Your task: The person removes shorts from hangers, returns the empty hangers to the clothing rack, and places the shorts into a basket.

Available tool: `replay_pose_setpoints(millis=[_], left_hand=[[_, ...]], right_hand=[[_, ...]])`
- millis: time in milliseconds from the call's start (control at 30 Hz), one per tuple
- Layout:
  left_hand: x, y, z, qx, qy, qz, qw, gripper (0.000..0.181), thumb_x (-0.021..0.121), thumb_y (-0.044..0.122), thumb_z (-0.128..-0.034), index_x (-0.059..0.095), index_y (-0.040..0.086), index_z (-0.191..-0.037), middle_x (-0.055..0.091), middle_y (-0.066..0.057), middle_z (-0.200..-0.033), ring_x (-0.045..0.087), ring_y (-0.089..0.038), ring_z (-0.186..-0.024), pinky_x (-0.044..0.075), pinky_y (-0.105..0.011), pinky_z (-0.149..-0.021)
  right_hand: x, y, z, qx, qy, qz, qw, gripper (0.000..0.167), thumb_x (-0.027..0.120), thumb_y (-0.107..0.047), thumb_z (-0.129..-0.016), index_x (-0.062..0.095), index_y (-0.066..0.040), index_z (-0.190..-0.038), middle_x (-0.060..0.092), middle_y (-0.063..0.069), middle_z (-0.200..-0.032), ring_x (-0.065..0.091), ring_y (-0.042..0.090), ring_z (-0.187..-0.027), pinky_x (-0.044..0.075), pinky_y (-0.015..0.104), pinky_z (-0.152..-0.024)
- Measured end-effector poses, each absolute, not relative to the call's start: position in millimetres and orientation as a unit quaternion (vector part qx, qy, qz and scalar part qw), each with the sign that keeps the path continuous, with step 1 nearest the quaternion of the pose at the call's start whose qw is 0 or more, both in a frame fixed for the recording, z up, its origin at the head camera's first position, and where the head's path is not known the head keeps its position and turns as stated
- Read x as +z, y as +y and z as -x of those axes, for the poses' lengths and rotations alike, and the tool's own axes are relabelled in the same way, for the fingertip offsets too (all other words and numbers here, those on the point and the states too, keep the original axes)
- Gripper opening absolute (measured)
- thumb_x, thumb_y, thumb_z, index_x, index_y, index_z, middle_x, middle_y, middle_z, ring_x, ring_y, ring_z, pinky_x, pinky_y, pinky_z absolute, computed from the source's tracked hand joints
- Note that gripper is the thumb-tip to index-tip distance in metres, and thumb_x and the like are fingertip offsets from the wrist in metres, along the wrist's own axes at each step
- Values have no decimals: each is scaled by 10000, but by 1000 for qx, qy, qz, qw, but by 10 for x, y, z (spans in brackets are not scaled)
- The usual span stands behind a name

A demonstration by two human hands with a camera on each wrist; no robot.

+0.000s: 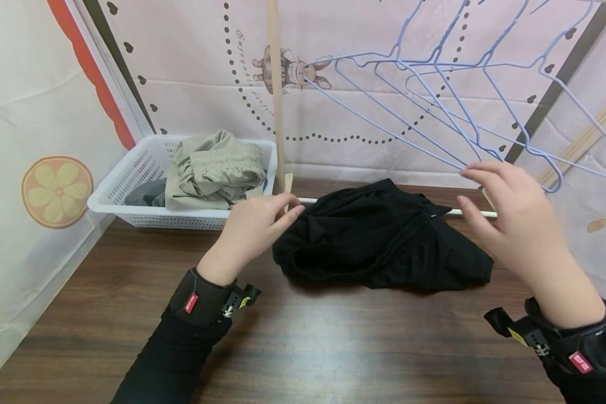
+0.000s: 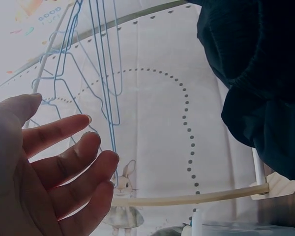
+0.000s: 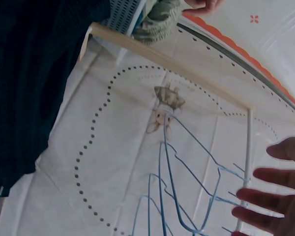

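Note:
A black garment [image 1: 363, 241] with a gathered band lies in a loose heap on the brown wooden table [image 1: 343, 348]. My left hand [image 1: 255, 227] hovers by its left end, fingers loosely bent. In the left wrist view that same hand [image 2: 59, 172] holds nothing and stands apart from the black cloth [image 2: 265, 73]. Past the garment's right end, my right hand [image 1: 522, 224] is raised, thumb and fingers spread. The right wrist view shows this hand [image 3: 280, 191] with nothing between its fingers.
Several blue wire hangers [image 1: 436, 66] hang at the back right, close above my right hand. A wooden post [image 1: 275, 95] rises behind the garment, beside a low white rod [image 1: 485, 214]. At the back left, a white basket [image 1: 182, 220] holds a khaki garment [image 1: 212, 174] and dark grey cloth [image 1: 146, 192].

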State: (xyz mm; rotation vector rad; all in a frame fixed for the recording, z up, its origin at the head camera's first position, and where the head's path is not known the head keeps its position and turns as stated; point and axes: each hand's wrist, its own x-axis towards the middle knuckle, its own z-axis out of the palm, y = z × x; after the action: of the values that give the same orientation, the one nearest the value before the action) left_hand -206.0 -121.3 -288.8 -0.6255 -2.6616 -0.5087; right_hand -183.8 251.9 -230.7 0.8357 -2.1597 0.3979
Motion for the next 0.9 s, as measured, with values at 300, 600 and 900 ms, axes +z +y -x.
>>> replay_pose_setpoints(millis=[300, 600, 900], left_hand=[[-2972, -1195, 2075, -157, -941, 244, 173, 295, 511, 403, -1007, 677, 167, -1070, 647, 45, -878, 585, -120, -742, 458, -328, -610], [-3122, -1185, 2072, -124, -938, 273, 172, 268, 558, 385, -990, 699, 161, -1026, 611, 11, -956, 594, -140, -741, 485, -342, -610], [-3227, -1198, 2104, -84, -954, 278, 71, 445, 548, 476, -973, 621, 124, -1235, 641, -52, -1122, 643, -223, -976, 519, -410, -785]], right_hand=[[-2505, 2423, 1911, 133, -829, -432, 330, 575, 387, -467, -1031, 627, 39, -1162, 614, 219, -1132, 561, 404, -1029, 399, 560, -856], [-2746, 2359, 2014, 114, -857, -438, 247, 382, 599, -271, -959, 610, 13, -1212, 610, 168, -1158, 565, 349, -1063, 431, 546, -870], [-2970, 2337, 2120, 86, -886, -421, 171, 394, 701, -193, -881, 611, 8, -1208, 604, 135, -1154, 572, 317, -1060, 447, 534, -858]])
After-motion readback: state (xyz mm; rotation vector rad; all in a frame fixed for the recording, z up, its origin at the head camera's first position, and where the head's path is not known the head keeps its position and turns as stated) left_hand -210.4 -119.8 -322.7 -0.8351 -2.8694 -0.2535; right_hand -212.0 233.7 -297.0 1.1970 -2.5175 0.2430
